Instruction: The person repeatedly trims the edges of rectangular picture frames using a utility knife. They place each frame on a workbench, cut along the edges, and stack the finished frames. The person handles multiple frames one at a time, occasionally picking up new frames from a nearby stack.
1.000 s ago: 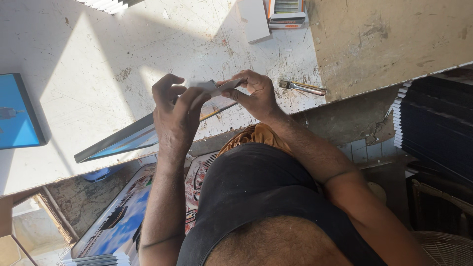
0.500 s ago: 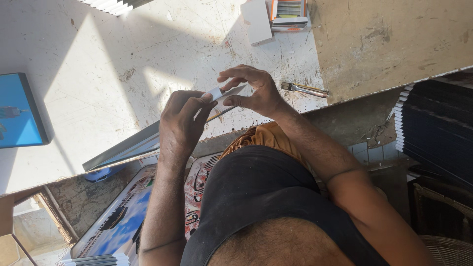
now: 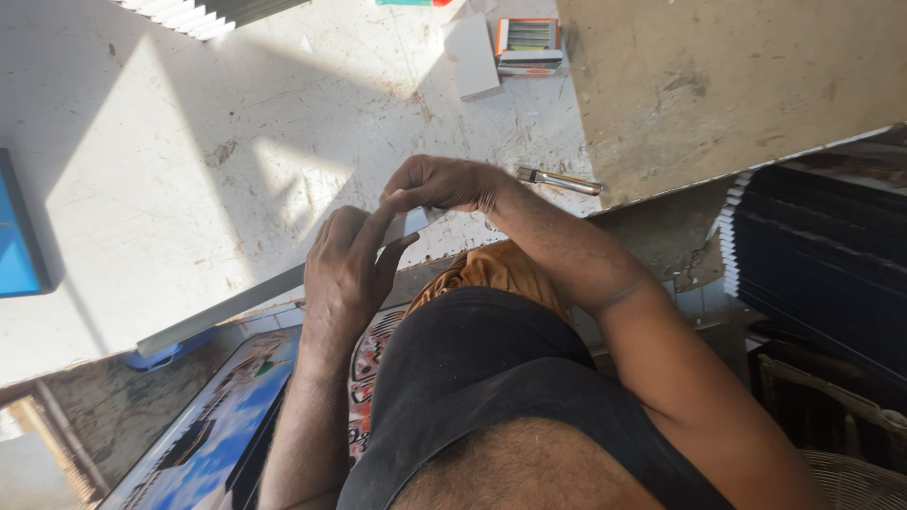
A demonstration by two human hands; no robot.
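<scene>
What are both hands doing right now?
Left hand: closed on the long grey strip.
Right hand: fingers pinched on the strip's end.

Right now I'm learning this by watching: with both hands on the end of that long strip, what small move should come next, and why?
Probably press the strip's end flat. The left hand lies over the strip, the right hand pinches its tip, and the far end runs free across the white table.

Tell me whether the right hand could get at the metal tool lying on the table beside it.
Probably yes: the metal tool lies uncovered just past the right hand, but that hand is pinching the long strip.
</scene>
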